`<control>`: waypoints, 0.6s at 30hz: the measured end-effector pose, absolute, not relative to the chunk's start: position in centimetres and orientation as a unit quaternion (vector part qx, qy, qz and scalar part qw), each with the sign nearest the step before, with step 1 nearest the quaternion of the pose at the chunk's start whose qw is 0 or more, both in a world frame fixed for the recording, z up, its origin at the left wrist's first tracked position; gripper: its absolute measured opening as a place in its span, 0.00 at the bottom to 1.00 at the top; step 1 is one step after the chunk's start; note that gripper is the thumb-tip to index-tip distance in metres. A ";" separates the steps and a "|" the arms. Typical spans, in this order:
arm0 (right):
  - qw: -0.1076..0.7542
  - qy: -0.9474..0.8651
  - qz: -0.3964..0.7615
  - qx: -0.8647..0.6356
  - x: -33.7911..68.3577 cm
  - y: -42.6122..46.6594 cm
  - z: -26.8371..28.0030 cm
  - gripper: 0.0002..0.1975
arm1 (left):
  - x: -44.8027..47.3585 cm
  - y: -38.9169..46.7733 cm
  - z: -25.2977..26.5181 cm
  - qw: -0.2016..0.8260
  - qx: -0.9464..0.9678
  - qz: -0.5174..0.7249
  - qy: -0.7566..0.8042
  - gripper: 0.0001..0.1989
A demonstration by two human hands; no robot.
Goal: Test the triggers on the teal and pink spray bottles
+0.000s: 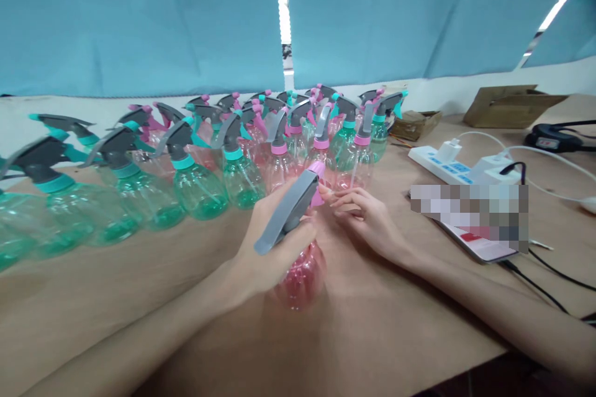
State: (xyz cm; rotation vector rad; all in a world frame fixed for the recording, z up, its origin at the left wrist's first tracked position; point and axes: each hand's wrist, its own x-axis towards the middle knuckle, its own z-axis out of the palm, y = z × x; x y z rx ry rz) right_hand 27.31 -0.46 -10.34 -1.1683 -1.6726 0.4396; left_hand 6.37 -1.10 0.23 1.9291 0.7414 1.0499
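My left hand (274, 242) is wrapped round the neck of a pink see-through spray bottle (300, 282). The bottle stands upright on the brown table, its grey spray head (288, 211) tilted up towards the pink nozzle (317, 169). Close by on the right, my right hand (365, 220) has its fingers curled together, the tips at the pink trigger below the nozzle. Whatever lies between those fingertips is hidden. Just beyond my hands stand pink spray bottles (321, 158) with grey heads.
Green spray bottles (200, 189) line the left side, with several more rows behind. To the right lie a white power strip (440, 164), a phone-like device (484, 242) with cables, and a black strap-like object (549, 136). Cardboard boxes (507, 108) stand at the back.
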 end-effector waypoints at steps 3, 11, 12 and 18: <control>0.513 -0.679 0.200 -0.486 27.3 -0.6 -10.2 0.05 | 6.5 -1.1 0.1 0.398 0.774 0.409 0.274 0.06; 0.475 -0.697 0.183 -0.505 27.1 -0.7 -10.1 0.02 | 6.5 -0.9 -0.1 0.371 0.784 0.414 0.277 0.06; 0.470 -0.699 0.183 -0.506 27.1 -0.7 -10.1 0.02 | 6.5 -0.9 -0.2 0.371 0.783 0.414 0.280 0.05; 0.452 -0.707 0.190 -0.510 27.0 -0.6 -10.2 0.03 | 6.4 -0.9 -0.2 0.361 0.784 0.416 0.286 0.04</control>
